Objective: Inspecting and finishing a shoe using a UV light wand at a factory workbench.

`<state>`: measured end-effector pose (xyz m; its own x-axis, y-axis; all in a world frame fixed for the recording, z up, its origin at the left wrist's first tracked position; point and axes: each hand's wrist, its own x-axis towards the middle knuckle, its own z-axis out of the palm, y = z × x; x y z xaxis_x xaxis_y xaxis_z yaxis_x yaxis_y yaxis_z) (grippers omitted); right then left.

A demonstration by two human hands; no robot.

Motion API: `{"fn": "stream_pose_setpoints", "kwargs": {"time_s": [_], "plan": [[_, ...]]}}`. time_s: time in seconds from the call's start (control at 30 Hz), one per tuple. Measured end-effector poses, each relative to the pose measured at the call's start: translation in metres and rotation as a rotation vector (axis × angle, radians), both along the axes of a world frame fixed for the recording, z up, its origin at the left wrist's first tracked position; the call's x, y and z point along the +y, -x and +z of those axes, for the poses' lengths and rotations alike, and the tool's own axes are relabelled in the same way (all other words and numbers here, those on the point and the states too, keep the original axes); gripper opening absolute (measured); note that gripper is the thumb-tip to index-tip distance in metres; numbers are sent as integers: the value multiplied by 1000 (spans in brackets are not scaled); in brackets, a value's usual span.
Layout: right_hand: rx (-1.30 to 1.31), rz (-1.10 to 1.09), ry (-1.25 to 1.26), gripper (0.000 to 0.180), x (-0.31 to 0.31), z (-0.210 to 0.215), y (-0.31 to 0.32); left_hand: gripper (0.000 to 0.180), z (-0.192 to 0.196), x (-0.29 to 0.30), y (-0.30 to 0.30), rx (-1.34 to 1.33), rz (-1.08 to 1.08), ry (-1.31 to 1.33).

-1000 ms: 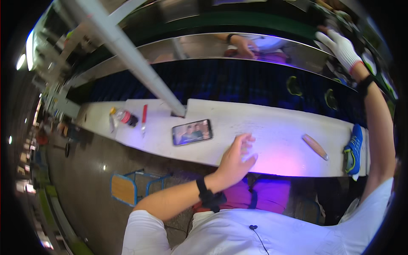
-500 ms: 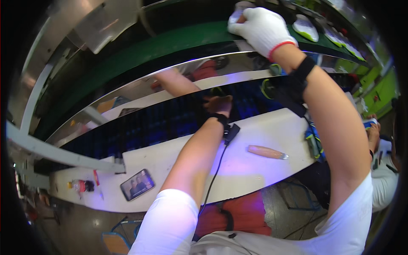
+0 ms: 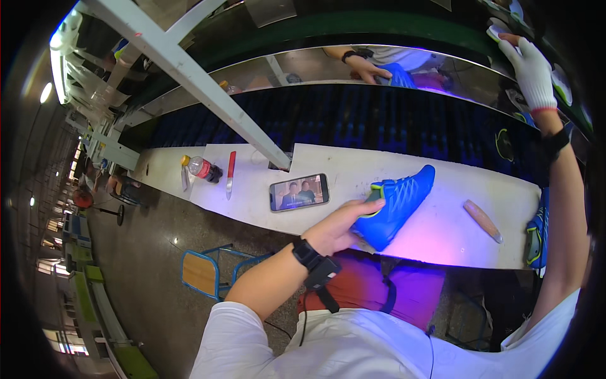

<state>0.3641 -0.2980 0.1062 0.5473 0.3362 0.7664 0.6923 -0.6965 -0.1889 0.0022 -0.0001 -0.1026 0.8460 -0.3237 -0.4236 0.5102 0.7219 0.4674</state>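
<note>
New since a moment ago: we're gripping a blue shoe [image 3: 396,205] at its heel with the left hand [image 3: 338,228], fingers closed around it, resting it on the white surface [image 3: 442,234]. Right hand [image 3: 531,71], gloved, is reaching up at 1 o'clock, fingers loosely together, touching pale pieces on the rack. Phone [image 3: 298,192] lying at 9 o'clock of the shoe, wooden tool [image 3: 483,220] at 3 o'clock; neither blocking.

You sit at a long white workbench [image 3: 442,235] lit with a purple glow. Beyond it runs a dark blue belt [image 3: 353,120], then a shiny metal strip [image 3: 297,66]. A white beam [image 3: 189,69] slants overhead. A blue-framed chair [image 3: 205,273] stands on the polished floor [image 3: 145,252] at your left.
</note>
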Motion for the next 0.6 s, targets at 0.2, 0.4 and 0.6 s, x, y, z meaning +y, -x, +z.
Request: {"fn": "stream_pose_setpoints", "kwargs": {"time_s": [0.2,0.4,0.6], "plan": [[73,302,44,32,-21,-24,215,62,18,2,33,-745,96,-2021],[191,180,-547,29,-119,-73,327,42,32,-51,-59,-876,-373,-1815],[636,69,-461,36,-87,-124,349,42,16,-63,-62,-791,-133,-1850]]}}
